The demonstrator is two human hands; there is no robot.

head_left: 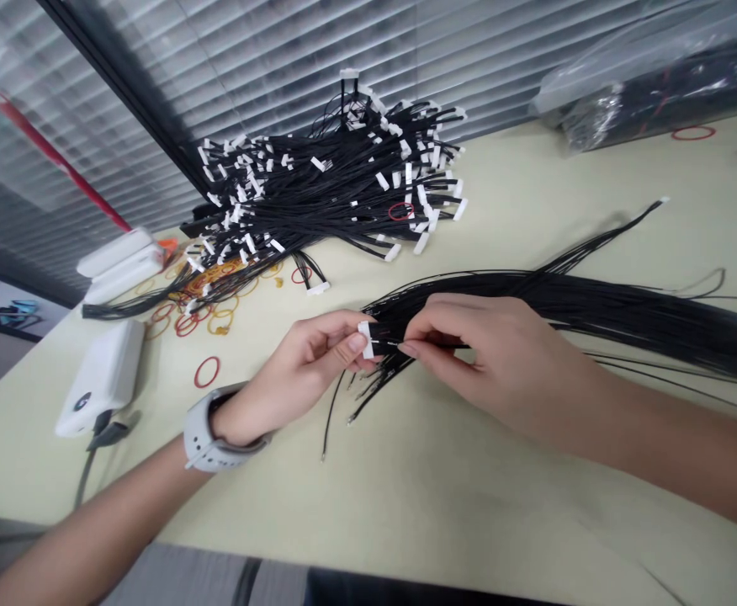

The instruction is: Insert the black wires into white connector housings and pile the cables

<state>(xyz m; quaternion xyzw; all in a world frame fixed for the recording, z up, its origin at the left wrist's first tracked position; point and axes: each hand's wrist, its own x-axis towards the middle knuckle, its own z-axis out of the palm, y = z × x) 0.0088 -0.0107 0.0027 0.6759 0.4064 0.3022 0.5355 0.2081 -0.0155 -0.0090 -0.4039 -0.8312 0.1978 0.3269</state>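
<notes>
The left hand [302, 370] grips a white connector [366, 340] between thumb and fingers, while the right hand [463, 345] pinches thin black wires [394, 343] just beside it, its grip hiding where they enter the connector. The wires belong to a long black bundle [596, 310] lying on the pale table [444, 497] and running off the right edge; farther back sits a heap of white-tipped wires [336, 181], too tangled to count, with rubber bands [208, 371] scattered to its left.
</notes>
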